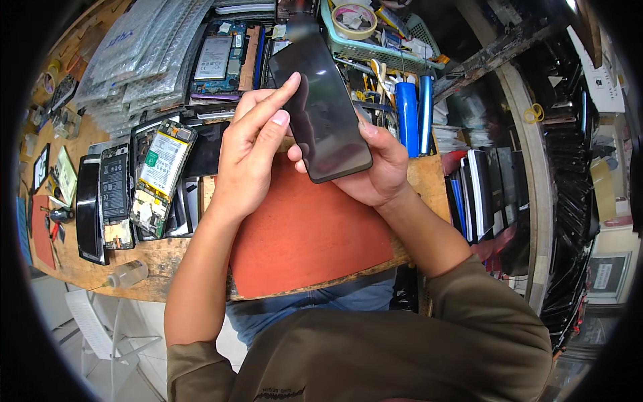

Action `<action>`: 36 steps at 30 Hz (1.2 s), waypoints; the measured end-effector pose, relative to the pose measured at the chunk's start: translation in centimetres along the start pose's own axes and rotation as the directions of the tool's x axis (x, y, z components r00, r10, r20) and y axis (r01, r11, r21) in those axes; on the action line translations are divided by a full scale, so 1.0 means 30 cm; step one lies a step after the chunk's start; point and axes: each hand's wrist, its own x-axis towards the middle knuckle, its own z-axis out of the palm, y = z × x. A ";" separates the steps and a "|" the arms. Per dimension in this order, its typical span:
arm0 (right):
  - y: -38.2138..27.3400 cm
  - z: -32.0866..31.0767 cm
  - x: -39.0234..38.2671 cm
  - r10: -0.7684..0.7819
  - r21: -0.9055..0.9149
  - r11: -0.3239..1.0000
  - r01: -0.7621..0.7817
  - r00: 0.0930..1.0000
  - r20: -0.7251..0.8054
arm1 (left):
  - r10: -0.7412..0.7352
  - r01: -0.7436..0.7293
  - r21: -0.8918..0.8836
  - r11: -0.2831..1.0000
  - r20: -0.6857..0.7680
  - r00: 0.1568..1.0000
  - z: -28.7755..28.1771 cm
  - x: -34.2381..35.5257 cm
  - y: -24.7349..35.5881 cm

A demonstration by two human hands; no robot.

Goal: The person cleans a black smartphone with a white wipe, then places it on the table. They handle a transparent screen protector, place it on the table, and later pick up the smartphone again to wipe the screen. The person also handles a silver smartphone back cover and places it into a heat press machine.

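Note:
A black phone (323, 114), glass face up and tilted, is held over the orange mat (308, 248). My right hand (385, 161) grips it from behind, with the thumb at its right edge and fingertips showing past the left edge. My left hand (248, 154) is closed at the phone's upper left edge, its forefinger and thumb against the glass; some fingers are partly hidden. Left of the mat lie two opened phones with exposed batteries (161, 161) (115, 184) on a pile of dark panels (88, 209).
Bubble-wrap sleeves (134, 47) and an opened blue-board device (221, 60) lie behind. A green basket (375, 50) of tapes and tools stands back right near blue cylinders (406, 117). A small bottle (127, 273) is at the front left edge; upright dark panels (482, 194) crowd the right.

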 end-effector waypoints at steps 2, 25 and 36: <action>-0.001 0.000 -0.001 -0.002 0.016 1.000 0.002 1.000 0.018 | 0.010 -0.010 0.027 1.000 -0.010 1.000 -0.004 0.000 0.008; -0.032 -0.030 -0.026 0.071 -0.130 0.989 -0.069 0.997 0.015 | 0.221 -0.200 0.191 0.961 -0.097 0.970 0.006 -0.009 -0.016; -0.037 -0.037 -0.026 0.047 -0.222 0.974 -0.036 0.998 0.041 | 0.191 -0.168 0.185 0.968 -0.112 0.975 0.009 -0.006 -0.004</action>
